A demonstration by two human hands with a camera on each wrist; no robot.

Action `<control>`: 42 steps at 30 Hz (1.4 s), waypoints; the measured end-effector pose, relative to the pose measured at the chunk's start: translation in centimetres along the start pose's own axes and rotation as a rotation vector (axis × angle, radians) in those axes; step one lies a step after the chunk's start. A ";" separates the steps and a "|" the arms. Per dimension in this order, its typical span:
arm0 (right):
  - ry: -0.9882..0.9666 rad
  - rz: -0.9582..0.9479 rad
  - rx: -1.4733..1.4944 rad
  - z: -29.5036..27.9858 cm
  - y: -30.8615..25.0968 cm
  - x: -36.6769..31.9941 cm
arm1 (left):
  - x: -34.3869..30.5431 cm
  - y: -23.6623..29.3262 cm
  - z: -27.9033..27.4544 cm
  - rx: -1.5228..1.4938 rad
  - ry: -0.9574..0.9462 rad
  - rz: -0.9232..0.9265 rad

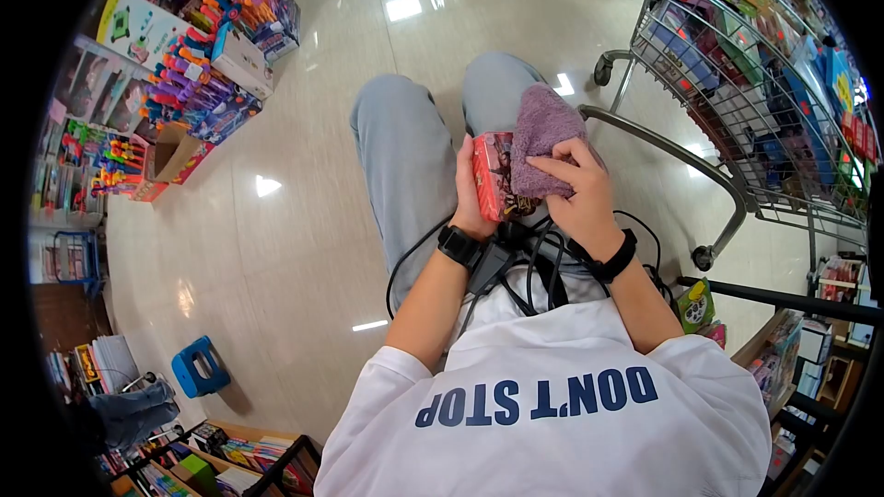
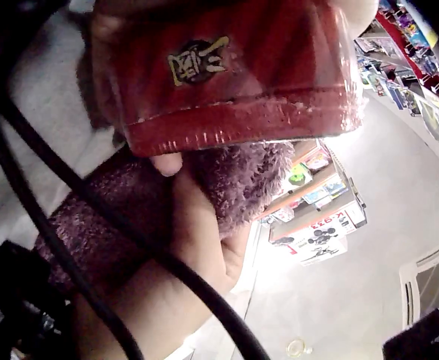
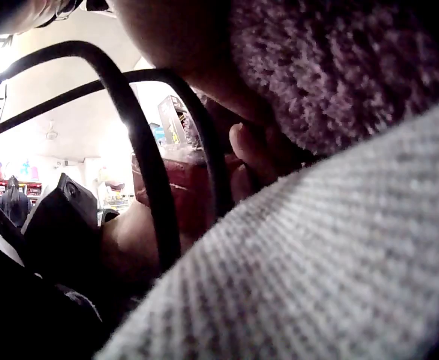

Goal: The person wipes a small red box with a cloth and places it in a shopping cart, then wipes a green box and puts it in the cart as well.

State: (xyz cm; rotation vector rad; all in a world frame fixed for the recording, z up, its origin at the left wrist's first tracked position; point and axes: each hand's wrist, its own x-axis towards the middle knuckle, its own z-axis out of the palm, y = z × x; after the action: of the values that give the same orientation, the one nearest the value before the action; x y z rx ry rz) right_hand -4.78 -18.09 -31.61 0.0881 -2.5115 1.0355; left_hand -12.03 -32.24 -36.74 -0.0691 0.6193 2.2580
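Two hands at work: left hand (image 1: 468,193) clamped round red box (image 1: 493,175), right hand (image 1: 585,198) closed on purple cloth (image 1: 548,124), cloth against box. Box over the lap; clear wrap, contents hidden. Step looks like wiping the box; next move probably calls for steady left grip, cloth kept flat, box turned to expose another face. Farther out: wire cart (image 1: 709,97) loaded with packaged goods; display box (image 1: 235,110) beside bright plastic items, type unclear.
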 end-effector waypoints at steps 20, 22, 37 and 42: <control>-0.002 0.016 0.007 0.0 0.1 0.0 | 0.2 0.0 0.1 0.013 0.003 0.028; 0.000 0.019 0.008 0.0 0.1 0.0 | 0.2 0.1 0.2 0.023 0.008 0.022; -0.010 0.053 0.042 0.0 0.1 0.0 | 0.2 0.2 0.2 0.071 -0.021 -0.022; -0.010 0.048 0.033 0.0 0.2 0.0 | 0.1 0.3 0.4 0.071 -0.017 -0.020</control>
State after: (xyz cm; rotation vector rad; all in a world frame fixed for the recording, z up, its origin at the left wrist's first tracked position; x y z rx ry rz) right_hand -4.85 -17.96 -31.76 0.0428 -2.5172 1.0982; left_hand -12.24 -32.16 -36.34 -0.0206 0.6865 2.2132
